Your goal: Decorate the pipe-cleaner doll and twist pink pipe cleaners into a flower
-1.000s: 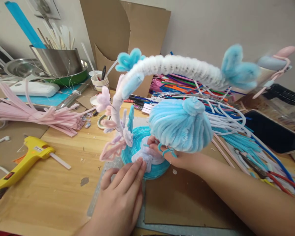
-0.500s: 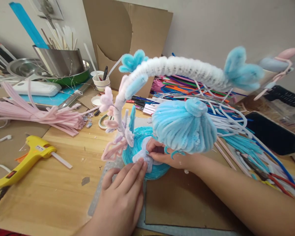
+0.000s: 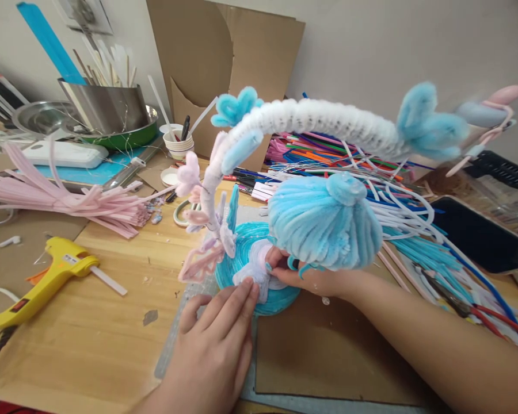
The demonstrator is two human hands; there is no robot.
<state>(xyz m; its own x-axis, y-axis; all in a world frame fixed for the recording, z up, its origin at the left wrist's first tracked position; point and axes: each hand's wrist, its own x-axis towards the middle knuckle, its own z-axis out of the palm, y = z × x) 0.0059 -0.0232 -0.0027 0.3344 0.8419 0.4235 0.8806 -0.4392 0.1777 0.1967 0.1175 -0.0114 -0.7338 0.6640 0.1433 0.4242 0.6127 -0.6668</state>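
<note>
A pipe-cleaner lamp stands before me, its round blue coiled base under a white wrapped arch. From the arch hangs a pleated blue shade, which covers part of my right hand. On the base lies a pale lilac petalled piece with a pinkish middle. My left hand rests its outstretched fingertips on the near petals; its thumb is mostly hidden. The right hand's thumb and finger pinch together at the right side of the piece, on something too small to make out. Small butterflies and flowers decorate the stem.
A yellow glue gun lies at left, below a bundle of pink pipe cleaners. Many coloured pipe cleaners and red-handled pliers lie at right, near a phone. Cardboard covers the front.
My right fingers have shifted slightly right, baring more of the pinkish middle. My left hand has stayed in place on the petals. The arch and shade sit slightly farther right.
</note>
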